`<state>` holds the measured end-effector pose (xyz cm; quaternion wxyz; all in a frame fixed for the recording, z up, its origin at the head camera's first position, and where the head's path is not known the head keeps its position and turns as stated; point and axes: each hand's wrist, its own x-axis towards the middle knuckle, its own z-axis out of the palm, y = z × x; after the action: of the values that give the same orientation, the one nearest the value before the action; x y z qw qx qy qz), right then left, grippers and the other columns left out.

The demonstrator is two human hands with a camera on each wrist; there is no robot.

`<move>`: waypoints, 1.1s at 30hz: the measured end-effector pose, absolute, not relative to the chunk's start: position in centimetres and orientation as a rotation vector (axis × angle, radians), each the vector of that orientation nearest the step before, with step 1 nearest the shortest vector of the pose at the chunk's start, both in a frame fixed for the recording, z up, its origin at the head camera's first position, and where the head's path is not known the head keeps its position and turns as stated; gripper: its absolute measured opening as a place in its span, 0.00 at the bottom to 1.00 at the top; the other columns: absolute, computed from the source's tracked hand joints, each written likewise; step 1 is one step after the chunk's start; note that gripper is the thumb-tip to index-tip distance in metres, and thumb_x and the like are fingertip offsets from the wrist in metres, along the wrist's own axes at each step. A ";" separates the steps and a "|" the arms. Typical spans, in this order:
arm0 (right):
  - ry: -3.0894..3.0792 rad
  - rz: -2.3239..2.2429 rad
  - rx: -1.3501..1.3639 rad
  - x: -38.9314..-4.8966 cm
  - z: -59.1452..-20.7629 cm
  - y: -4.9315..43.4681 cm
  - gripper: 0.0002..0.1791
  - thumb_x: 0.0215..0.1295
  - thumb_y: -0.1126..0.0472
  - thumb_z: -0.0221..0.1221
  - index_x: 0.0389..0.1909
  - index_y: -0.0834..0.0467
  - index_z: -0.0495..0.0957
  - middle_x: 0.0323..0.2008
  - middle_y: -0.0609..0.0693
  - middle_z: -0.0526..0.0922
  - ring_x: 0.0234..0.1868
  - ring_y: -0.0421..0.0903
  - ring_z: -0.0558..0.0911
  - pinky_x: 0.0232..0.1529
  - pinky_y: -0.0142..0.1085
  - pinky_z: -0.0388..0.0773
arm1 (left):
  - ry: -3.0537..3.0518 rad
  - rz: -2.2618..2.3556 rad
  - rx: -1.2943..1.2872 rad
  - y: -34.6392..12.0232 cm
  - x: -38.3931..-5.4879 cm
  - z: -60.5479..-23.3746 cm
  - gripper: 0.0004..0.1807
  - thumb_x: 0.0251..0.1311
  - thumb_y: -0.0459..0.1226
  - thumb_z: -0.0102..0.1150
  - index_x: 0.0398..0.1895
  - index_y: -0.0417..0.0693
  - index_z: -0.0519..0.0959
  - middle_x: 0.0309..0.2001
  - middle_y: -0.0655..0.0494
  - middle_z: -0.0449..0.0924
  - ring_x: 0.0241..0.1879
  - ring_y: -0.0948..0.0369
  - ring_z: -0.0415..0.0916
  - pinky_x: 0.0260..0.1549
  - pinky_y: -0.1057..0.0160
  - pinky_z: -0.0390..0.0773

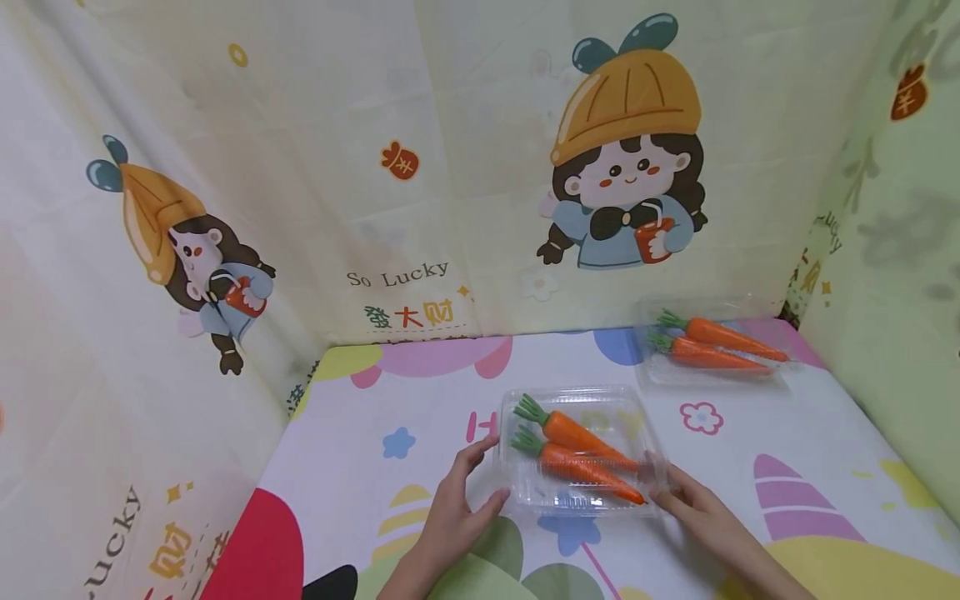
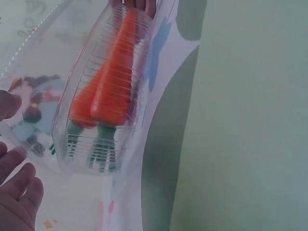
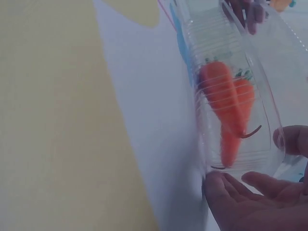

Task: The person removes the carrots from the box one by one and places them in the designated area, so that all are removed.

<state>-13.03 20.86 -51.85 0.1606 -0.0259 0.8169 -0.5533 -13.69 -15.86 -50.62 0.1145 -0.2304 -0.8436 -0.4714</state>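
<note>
A clear plastic clamshell box [image 1: 630,408] with two orange carrots [image 1: 581,440] inside stands in front of me on the table. Their green tops point to the left. My right hand [image 1: 693,497] holds the box's right end, with the thumb [image 3: 291,139] at the rim and the fingers [image 3: 260,192] lower down. On the left side my left hand [image 1: 459,504] has its fingers and thumb spread apart, tips right at the box's edge. The left wrist view shows those fingers [image 2: 19,192] loosely bent beside the clear plastic.
A second clear plastic box [image 1: 652,375] with two carrots [image 1: 720,343] lies at the back right of the table, by the printed curtain [image 1: 480,167]. More curtain hangs on both sides. The tablecloth [image 1: 442,392] has colourful printed shapes.
</note>
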 end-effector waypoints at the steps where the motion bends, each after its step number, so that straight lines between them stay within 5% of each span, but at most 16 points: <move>1: 2.332 -1.578 -0.070 -13.1 -51.8 20.8 0.37 0.78 0.54 0.55 0.79 0.66 0.56 0.74 0.69 0.65 0.63 0.43 0.76 0.59 0.38 0.80 | -2.459 -1.379 -0.673 -15.8 -13.8 -50.6 0.38 0.64 0.36 0.70 0.75 0.53 0.64 0.71 0.52 0.73 0.72 0.58 0.70 0.68 0.57 0.73; 4: 2.322 -1.564 -0.037 -13.3 -51.5 20.5 0.37 0.78 0.52 0.54 0.80 0.65 0.55 0.76 0.68 0.61 0.73 0.64 0.69 0.68 0.54 0.74 | -2.399 -1.364 -0.681 -15.6 -14.1 -50.7 0.36 0.64 0.34 0.68 0.74 0.51 0.66 0.71 0.50 0.74 0.71 0.57 0.70 0.68 0.57 0.73; 7: 2.330 -1.559 -0.043 -13.4 -51.4 20.2 0.38 0.79 0.53 0.52 0.79 0.69 0.53 0.77 0.71 0.57 0.77 0.70 0.59 0.71 0.59 0.67 | -2.319 -1.351 -0.724 -15.4 -14.6 -50.7 0.34 0.65 0.31 0.66 0.73 0.47 0.66 0.70 0.46 0.74 0.71 0.56 0.70 0.68 0.59 0.72; 9: 2.333 -1.574 -0.050 -13.5 -51.3 20.1 0.37 0.79 0.55 0.53 0.78 0.70 0.53 0.76 0.71 0.59 0.77 0.67 0.62 0.70 0.50 0.71 | -2.282 -1.367 -0.744 -15.3 -15.0 -50.7 0.32 0.66 0.31 0.65 0.72 0.44 0.67 0.70 0.43 0.73 0.72 0.56 0.69 0.69 0.62 0.71; 12: 2.329 -1.633 -0.077 -13.5 -51.4 19.9 0.35 0.77 0.58 0.54 0.77 0.70 0.56 0.75 0.70 0.64 0.71 0.43 0.73 0.62 0.30 0.74 | -2.269 -1.400 -0.740 -15.1 -15.5 -50.4 0.30 0.67 0.30 0.63 0.71 0.40 0.67 0.71 0.41 0.71 0.74 0.55 0.66 0.70 0.63 0.69; 16: 2.302 -1.715 -0.091 -13.5 -51.8 19.9 0.33 0.76 0.62 0.55 0.77 0.69 0.59 0.72 0.68 0.68 0.58 0.18 0.69 0.54 0.19 0.71 | -2.295 -1.429 -0.699 -14.9 -16.2 -49.9 0.32 0.67 0.31 0.62 0.74 0.43 0.66 0.72 0.45 0.71 0.74 0.53 0.66 0.71 0.61 0.68; 23: 2.253 -1.750 -0.051 -13.3 -51.9 19.8 0.33 0.75 0.63 0.54 0.77 0.68 0.59 0.73 0.67 0.68 0.57 0.19 0.70 0.54 0.19 0.71 | -2.332 -1.483 -0.619 -14.3 -17.6 -49.4 0.37 0.68 0.32 0.61 0.79 0.55 0.62 0.75 0.52 0.68 0.69 0.48 0.73 0.68 0.43 0.72; 33: 2.228 -1.740 0.019 -13.0 -51.7 19.7 0.35 0.75 0.61 0.55 0.78 0.67 0.57 0.75 0.66 0.66 0.56 0.21 0.72 0.52 0.20 0.73 | -2.325 -1.622 -0.517 -13.6 -19.0 -49.2 0.37 0.67 0.28 0.59 0.79 0.52 0.60 0.77 0.51 0.65 0.73 0.43 0.67 0.69 0.43 0.69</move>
<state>-13.02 19.69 -51.67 0.1569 0.0067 0.7783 -0.6079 -19.04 -13.57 -49.16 0.1296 -0.1780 -0.8001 -0.5580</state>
